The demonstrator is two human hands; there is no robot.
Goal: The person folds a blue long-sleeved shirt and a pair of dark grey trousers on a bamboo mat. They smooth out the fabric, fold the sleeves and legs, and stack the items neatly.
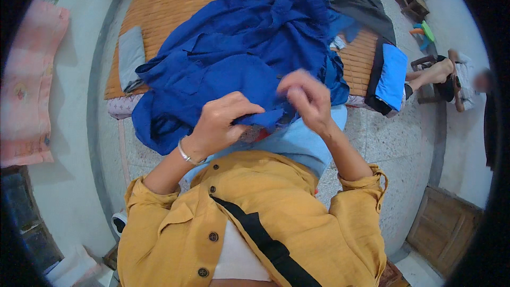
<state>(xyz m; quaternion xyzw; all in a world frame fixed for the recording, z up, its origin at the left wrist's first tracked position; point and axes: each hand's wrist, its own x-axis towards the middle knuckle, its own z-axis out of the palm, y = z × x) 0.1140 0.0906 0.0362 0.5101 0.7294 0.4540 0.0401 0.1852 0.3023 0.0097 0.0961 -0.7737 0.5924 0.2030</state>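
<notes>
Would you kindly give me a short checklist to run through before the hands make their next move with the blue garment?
1. Left hand has a grip: ok, its thumb and fingers pinch part of the blue garment.
2. Right hand has a grip: cannot tell, it is motion-blurred close to the cloth.
3. Garment lies smooth: not ok, it is rumpled and creased.
4. Garment lies wholly on the bamboo mat: not ok, its near part hangs over the edge.
5. Folded bright-blue cloth at the right is apart from the garment: ok, bare mat shows between them.
</notes>
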